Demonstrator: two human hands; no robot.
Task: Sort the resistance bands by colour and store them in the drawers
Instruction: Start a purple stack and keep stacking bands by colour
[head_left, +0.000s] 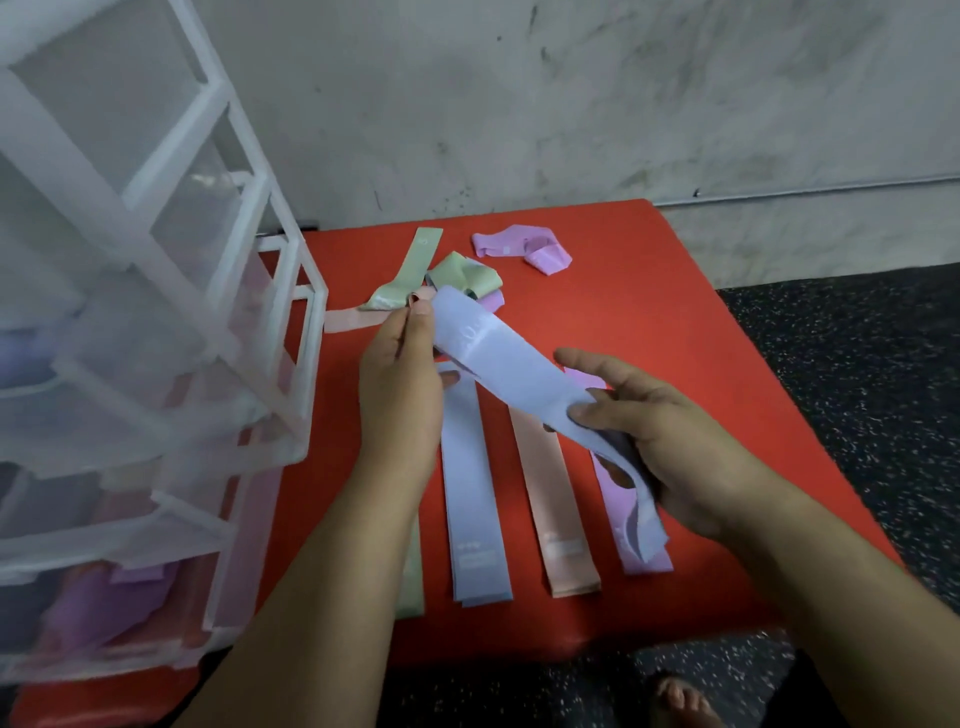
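Observation:
A light blue resistance band (511, 371) stretches between both hands above the red mat (649, 332). My left hand (402, 384) pinches its far end and my right hand (670, 441) grips its near end. Flat on the mat below lie a blue band (475, 519), a peach band (556, 509), a purple band (631, 525) and a green band (413, 582), partly hidden by my left arm. Crumpled green bands (457, 275), a pink band (353, 318) and a purple band (524, 248) lie farther back. The translucent white drawer unit (156, 322) stands at the left.
A purple band (104, 597) shows through the lowest drawer, and a bluish shape through a higher one. A stained grey wall (519, 104) rises behind the mat. Dark speckled floor (857, 389) lies to the right, and a bare foot (680, 701) shows at the bottom.

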